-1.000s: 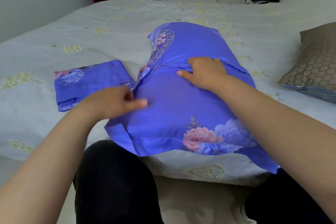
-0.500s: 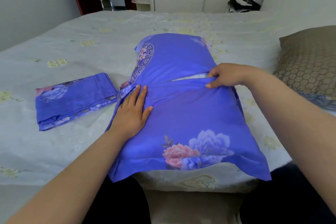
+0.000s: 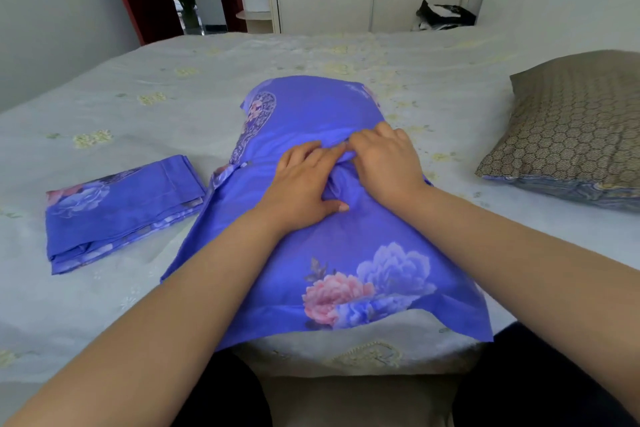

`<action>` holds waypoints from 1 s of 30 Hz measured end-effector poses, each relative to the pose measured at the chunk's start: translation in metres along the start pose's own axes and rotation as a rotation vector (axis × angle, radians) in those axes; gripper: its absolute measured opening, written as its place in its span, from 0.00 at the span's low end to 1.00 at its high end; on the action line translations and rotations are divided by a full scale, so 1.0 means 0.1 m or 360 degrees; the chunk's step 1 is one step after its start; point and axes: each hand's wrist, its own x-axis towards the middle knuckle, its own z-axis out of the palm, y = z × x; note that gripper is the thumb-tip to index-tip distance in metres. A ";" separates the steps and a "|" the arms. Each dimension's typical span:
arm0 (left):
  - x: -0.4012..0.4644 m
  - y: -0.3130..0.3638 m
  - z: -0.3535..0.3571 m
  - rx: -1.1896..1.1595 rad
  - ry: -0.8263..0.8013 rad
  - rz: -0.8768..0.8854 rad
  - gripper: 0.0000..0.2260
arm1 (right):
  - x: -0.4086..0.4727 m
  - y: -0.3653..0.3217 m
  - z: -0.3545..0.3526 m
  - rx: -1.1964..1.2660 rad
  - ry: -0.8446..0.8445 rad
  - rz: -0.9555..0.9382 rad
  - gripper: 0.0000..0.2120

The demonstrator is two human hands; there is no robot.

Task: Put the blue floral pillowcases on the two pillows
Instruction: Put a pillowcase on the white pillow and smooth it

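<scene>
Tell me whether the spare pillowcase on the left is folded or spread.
Folded. The spare pillowcase lies as a compact rectangle on the bed, with stacked layers showing along its edges.

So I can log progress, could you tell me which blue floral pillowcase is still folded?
The folded pillowcase, lying flat on the bed left of the hands; the other pillowcase already covers a pillow under both hands.
</scene>
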 end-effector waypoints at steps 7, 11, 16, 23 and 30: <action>0.36 -0.29 -0.40 0.0434 -0.0392 -0.0253 0.22 | -0.05 0.38 0.01 -0.0131 -0.0422 0.0272 0.13; 0.42 -0.72 -0.49 0.0695 -0.0626 -0.0511 0.17 | -0.10 0.42 0.04 -0.0327 -0.0606 0.0204 0.13; 0.29 -0.87 -0.26 0.0862 -0.0413 -0.0647 0.14 | -0.01 0.50 0.13 -0.0535 -0.0737 0.0368 0.15; 0.12 -1.04 -0.26 0.0795 -0.0561 -0.0959 0.12 | 0.00 0.61 0.32 -0.0358 -0.0044 0.0284 0.09; 0.05 -1.12 -0.03 0.0745 -0.0001 -0.0876 0.08 | -0.10 0.78 0.47 -0.0557 -0.0128 0.0192 0.02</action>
